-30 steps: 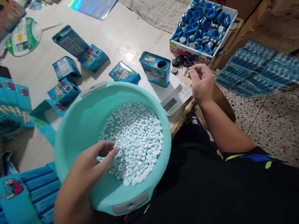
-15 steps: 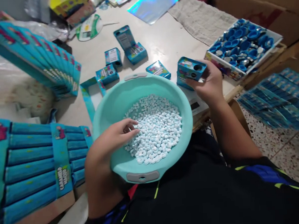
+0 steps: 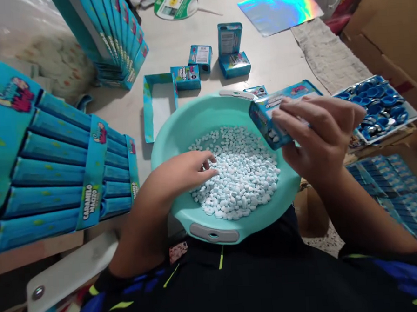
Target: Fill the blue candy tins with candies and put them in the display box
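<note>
A turquoise basin (image 3: 174,130) with grey-trimmed handles holds a heap of small white and pale-blue candies (image 3: 238,182). My left hand (image 3: 197,168) reaches over its near left side, fingers loosely curved and apart from the thumb, at the edge of the heap. My right hand (image 3: 319,127) grips a small blue candy box (image 3: 279,105) above the basin's right side. The box is tilted with one end lower, toward the candies; pale pieces show at its lower corner. Part of the box is hidden behind my fingers.
Small blue boxes (image 3: 186,78) and an open blue tray (image 3: 148,110) lie beyond the basin. Packed display boxes (image 3: 48,164) stand left. At right are a bin of blue caps (image 3: 376,103), a cloth (image 3: 329,52) and wrapped packs (image 3: 394,179) below. A holographic sheet (image 3: 274,8) lies behind.
My right hand has lifted the box from the stack at the table edge and brought it over the basin, tilting it. My left hand stays at the candies. The view has shifted.
</note>
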A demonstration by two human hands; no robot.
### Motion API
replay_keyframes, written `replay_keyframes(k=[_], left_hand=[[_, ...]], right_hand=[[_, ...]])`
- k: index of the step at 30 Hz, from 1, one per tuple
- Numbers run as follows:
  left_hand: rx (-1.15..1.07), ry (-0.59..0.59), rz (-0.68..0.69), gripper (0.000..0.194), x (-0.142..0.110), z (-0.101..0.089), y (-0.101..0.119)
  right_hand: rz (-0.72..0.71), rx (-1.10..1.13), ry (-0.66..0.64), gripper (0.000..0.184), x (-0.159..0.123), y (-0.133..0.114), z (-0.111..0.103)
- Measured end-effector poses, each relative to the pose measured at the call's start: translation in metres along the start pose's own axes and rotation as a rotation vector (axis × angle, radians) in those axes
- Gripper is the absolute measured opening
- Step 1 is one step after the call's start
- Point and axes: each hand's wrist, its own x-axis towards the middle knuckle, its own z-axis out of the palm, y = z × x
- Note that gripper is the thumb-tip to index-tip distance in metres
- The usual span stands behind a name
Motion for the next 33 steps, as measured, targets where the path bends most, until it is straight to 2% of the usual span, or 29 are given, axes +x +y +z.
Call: replay_keyframes(k=[6, 10, 12, 16, 18, 21, 25, 27, 30, 33], left_hand=[[0.025, -0.058, -0.037, 0.045, -0.002, -0.004, 0.003], [0.03, -0.062, -0.037, 0.045, -0.002, -0.004, 0.003], [0.032, -0.066, -0.037, 0.045, -0.002, -0.003, 0.003], [0.033, -0.058, -0.037, 0.045, -0.003, -0.003, 0.005], [0.035, -0.049, -0.039, 0.045, -0.003, -0.003, 0.006], [0.042, -0.053, -0.051, 0.045, -0.003, -0.003, 0.007], [0.043, -0.061, -0.061, 0.048, -0.002, -0.004, 0.006], [0.038, -0.051, -0.053, 0.051, -0.001, -0.004, 0.004], [0.039, -0.054, -0.038, 0.053, 0.001, -0.005, 0.001], [0.065, -0.073, -0.043, 0.06, 0.005, -0.006, -0.003]], right_hand=[[-0.279, -0.162, 0.062, 0.028, 0.007, 0.028, 0.013], [-0.527, -0.284, 0.216, 0.039, 0.011, 0.035, 0.007], [-0.579, -0.317, 0.224, 0.043, 0.013, 0.034, 0.003], [-0.412, -0.248, 0.078, 0.029, 0.014, 0.032, 0.002], [-0.358, -0.221, 0.071, 0.028, 0.01, 0.032, 0.003], [-0.36, -0.231, 0.153, 0.033, 0.002, 0.032, 0.003], [-0.325, -0.146, 0.4, 0.047, -0.006, 0.039, 0.005], [-0.189, -0.057, 0.55, 0.058, -0.01, 0.05, 0.011], [0.143, 0.098, 0.733, 0.069, -0.021, 0.076, 0.029], [0.417, 0.226, 0.685, 0.074, -0.036, 0.102, 0.048]])
